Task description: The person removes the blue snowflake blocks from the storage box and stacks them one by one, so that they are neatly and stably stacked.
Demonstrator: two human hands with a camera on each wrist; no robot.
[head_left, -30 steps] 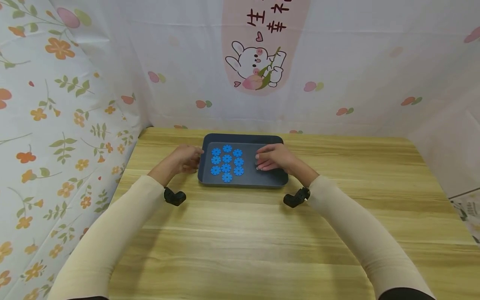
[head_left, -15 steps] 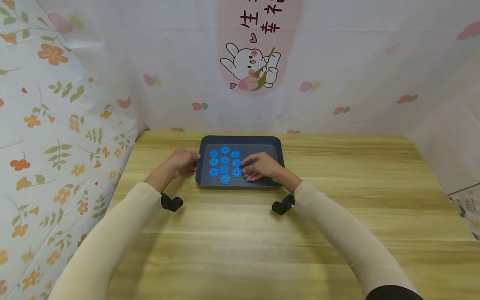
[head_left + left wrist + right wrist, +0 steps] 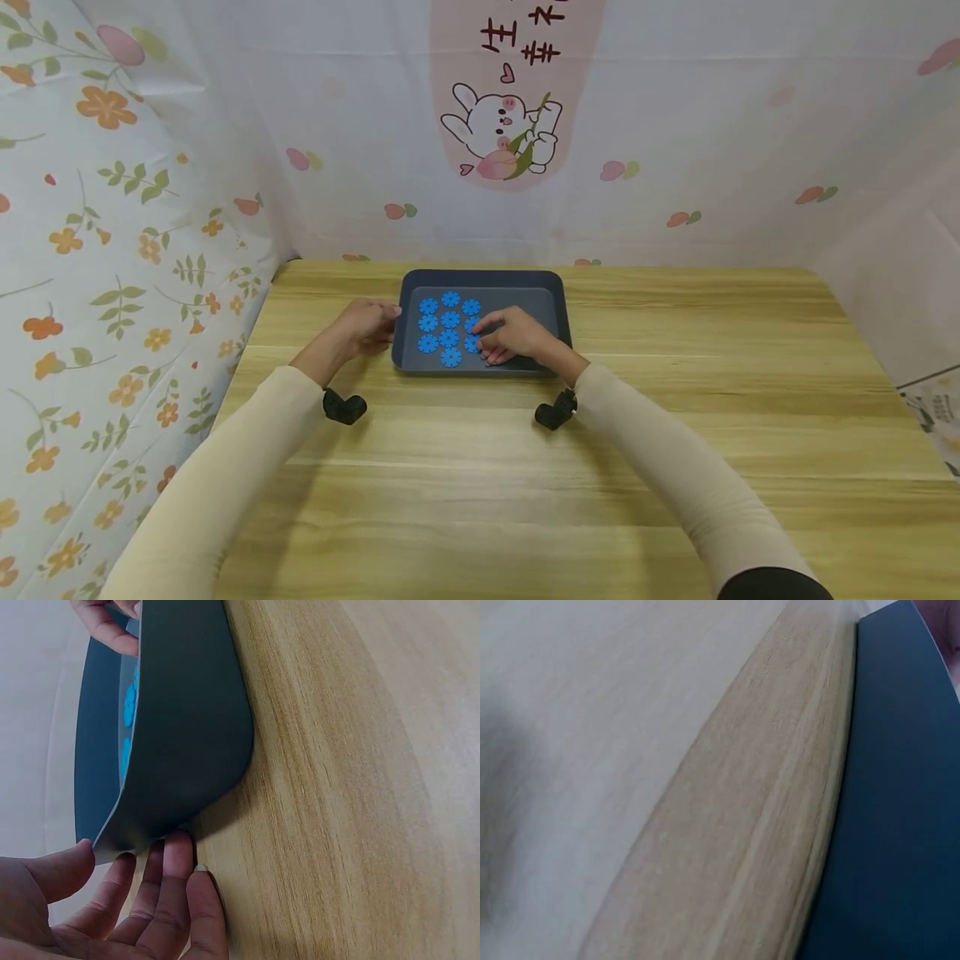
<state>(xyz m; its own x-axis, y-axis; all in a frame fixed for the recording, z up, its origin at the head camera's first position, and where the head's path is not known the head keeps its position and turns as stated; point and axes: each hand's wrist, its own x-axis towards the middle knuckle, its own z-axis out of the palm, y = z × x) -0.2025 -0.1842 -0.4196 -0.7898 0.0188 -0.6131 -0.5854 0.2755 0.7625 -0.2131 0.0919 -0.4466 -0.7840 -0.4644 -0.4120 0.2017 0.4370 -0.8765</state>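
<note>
Right hand, moved: bare right hand (image 3: 510, 335) has shifted across the dark blue-grey rectangular tray (image 3: 525, 302) from its 3 o'clock side toward 9 o'clock, its fingertips now at the flat, bright-blue, notched round discs (image 3: 450, 319).
Clock: read about the tray's centre in the head view, 12 being the far side.
Tabletop: yellow-brown wood-grain surface (image 3: 480, 500), extending widest toward 6 o'clock.
Backdrop: white cloth (image 3: 675, 108) at 12 o'clock, small fruit motifs; pink panel (image 3: 570, 50) printed with a white rabbit and dark red characters.
Side cloth: white floral cloth (image 3: 120, 275) with orange blooms and green leaves, at 9 to 10 o'clock.
Sleeves: two, long, cream-coloured; left sleeve (image 3: 225, 467) from 8 o'clock, right sleeve (image 3: 675, 458) from 4 o'clock.
Tray: raised rim, rounded corners; rests near the tabletop's far edge.
Left hand: bare left hand (image 3: 366, 325) at the tray's 9 o'clock; thumb against the rim, fingers bent beneath the lip, holding the edge.
Right hand: index finger and thumb bent over the discs; whether they pinch one, cannot tell.
Wrist devices: two, small, black (image 3: 345, 407), one per wrist, at 8 o'clock and between 4 and 5.
Discs: ten, on the tray floor toward 9 o'clock, columns of three, four and three; the column nearest 3 o'clock partly covered by the right fingertips.
</note>
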